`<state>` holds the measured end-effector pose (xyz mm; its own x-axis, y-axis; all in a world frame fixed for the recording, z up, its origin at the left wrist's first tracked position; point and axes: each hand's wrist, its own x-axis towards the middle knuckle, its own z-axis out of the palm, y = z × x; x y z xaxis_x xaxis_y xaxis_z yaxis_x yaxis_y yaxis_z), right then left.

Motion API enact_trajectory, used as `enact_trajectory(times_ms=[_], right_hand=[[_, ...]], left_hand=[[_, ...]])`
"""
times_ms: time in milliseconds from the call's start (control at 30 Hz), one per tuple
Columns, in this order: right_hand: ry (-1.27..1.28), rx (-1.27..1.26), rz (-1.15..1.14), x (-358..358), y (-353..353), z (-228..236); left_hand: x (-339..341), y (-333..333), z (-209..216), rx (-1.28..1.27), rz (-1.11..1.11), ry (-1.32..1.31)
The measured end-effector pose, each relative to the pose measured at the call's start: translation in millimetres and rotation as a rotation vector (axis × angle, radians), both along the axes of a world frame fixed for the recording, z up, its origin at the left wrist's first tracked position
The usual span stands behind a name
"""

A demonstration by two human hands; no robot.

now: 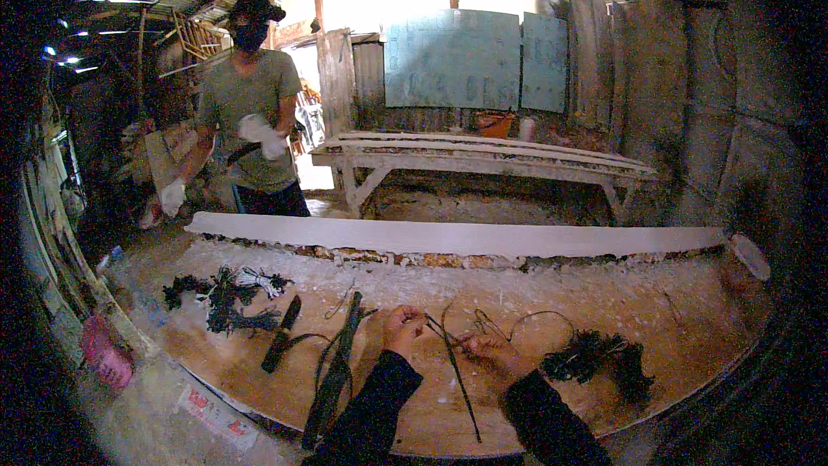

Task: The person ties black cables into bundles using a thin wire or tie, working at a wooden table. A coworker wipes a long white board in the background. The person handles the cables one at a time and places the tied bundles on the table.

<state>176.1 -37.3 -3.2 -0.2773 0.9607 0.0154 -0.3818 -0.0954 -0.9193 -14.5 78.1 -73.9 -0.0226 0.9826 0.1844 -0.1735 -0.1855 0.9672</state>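
Observation:
Over the middle of the table, my left hand (403, 329) is closed, fingertips pinched at the upper end of a thin dark cord (459, 373) that runs down toward me. Close on its right, my right hand (485, 346) is also closed, at a thin looped strand (539, 314) of the same dark kind. Exactly which strands each hand grips is too small to tell. Left of my left hand lies a long dark strip (338, 364), with a shorter dark piece (281, 335) beside it. A bundle of dark strands (599, 361) rests right of my right hand.
More dark bundles (233, 293), some with pale ends, lie on the wooden table (517, 414) at left. A long white moulding (448, 236) spans the table's far edge. Beyond stand a person in white gloves (250, 112) and a white-stained bench (483, 154) with an orange container (495, 126).

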Motion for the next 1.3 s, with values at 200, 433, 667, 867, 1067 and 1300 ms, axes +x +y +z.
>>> enact_trajectory(times_ms=[200,433,667,867,1067,1300], right_hand=[[-0.049,0.134,0.030,4,0,1],[-0.121,0.101,-0.099,20,11,-1],[-0.136,0.303,-0.488,-2,9,2],[-0.685,0.473,-0.949,-3,-5,17],[-0.445,0.699,-0.842,-13,-6,13],[-0.343,0.466,-0.375,-45,-32,1]], left_hand=[[11,18,-26,0.125,-0.072,0.206],[22,-16,5,0.076,-0.205,0.471],[37,-23,1,0.284,-0.490,0.281],[41,-23,-7,0.184,-0.859,0.342],[31,5,-15,0.124,-0.585,0.084],[3,1,9,-0.046,0.008,-0.009]])
